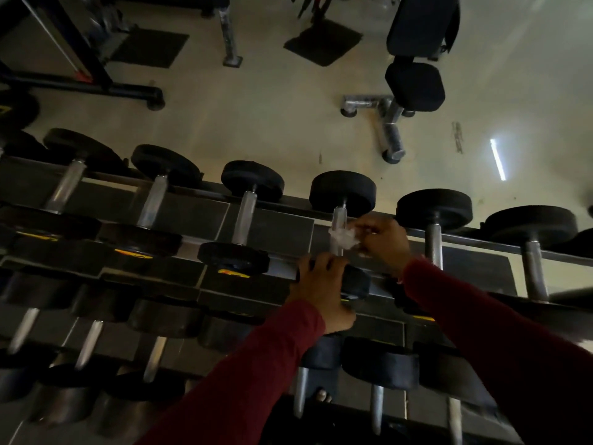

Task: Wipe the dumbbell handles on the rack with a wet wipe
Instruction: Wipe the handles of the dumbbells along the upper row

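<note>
A dark rack carries several black dumbbells with metal handles on its top row. My right hand pinches a crumpled white wet wipe against the metal handle of one dumbbell near the middle. The far head of that dumbbell is in full view. My left hand grips its near head, fingers curled over the top. Both arms wear dark red sleeves. The lower part of the handle is hidden behind the wipe and my fingers.
More dumbbells fill the lower rows. Beyond the rack lies pale floor with a padded bench, a black machine frame at the left and a dark mat. A bare toe shows under the rack.
</note>
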{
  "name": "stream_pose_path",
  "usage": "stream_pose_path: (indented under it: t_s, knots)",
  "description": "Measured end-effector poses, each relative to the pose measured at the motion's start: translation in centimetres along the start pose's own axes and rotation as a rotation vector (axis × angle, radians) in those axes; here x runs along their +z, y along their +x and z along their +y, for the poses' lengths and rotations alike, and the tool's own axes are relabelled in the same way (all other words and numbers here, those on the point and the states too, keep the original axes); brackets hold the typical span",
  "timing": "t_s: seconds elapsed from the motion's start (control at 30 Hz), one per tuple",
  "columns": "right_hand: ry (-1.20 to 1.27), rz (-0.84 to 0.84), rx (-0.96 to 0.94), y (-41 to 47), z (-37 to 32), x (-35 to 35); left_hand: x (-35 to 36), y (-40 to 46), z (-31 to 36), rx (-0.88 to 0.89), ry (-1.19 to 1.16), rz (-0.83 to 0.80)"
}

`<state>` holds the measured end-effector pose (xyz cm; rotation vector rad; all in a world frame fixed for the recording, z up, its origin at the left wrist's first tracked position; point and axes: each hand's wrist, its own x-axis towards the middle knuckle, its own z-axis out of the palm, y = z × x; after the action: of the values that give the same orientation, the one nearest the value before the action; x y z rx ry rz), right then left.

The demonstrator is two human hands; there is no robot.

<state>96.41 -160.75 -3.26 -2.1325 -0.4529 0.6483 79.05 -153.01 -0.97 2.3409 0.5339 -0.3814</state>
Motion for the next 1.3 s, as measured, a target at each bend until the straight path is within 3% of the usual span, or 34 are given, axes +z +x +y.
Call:
stream_pose_path:
  t_s: [0.1,0.2,0.3,0.5,0.63,0.7,0.83,0.97,1.13,1.3]
  knots:
    - [0.563,0.024,0.375,-0.6,0.1,0.0,0.1,1.6,2.4,-0.151,0.108,-0.088]
    - [0.867,-0.036,0.518,-0.5,0.3,-0.3,0.8,2.4,3.9,-0.291,0.103,0.020]
    - [0.828,-0.107,0.510,-0.2,0.8,-0.6,1.1,2.6,4.0,-0.319,0.082,0.097]
    - [0.869,0.000,0.471,1.3,1.3,-0.2,0.0,2.8,3.0,-0.276,-0.075,0.055]
    - [0.595,0.055,0.472,2.2,1.0,-0.4,-0.6,3.0,2.4,-0.248,-0.102,0.007]
    - [0.558,0.046,0.480,2.3,0.7,-0.6,-0.5,3.1,3.1,-0.194,0.037,-0.019]
    - [0.594,0.022,0.517,1.9,0.3,-1.0,0.4,3.0,5.9,-0.111,0.537,-0.142]
    - [0.616,0.010,0.502,1.9,0.3,-1.1,1.3,3.2,5.9,-0.035,0.678,-0.025]
    - [0.644,-0.015,0.500,2.0,0.2,-0.9,1.4,4.0,4.4,0.044,0.666,0.052]
    - [0.639,-0.023,0.483,2.6,0.5,-0.8,1.4,4.0,1.9,0.062,0.385,0.173]
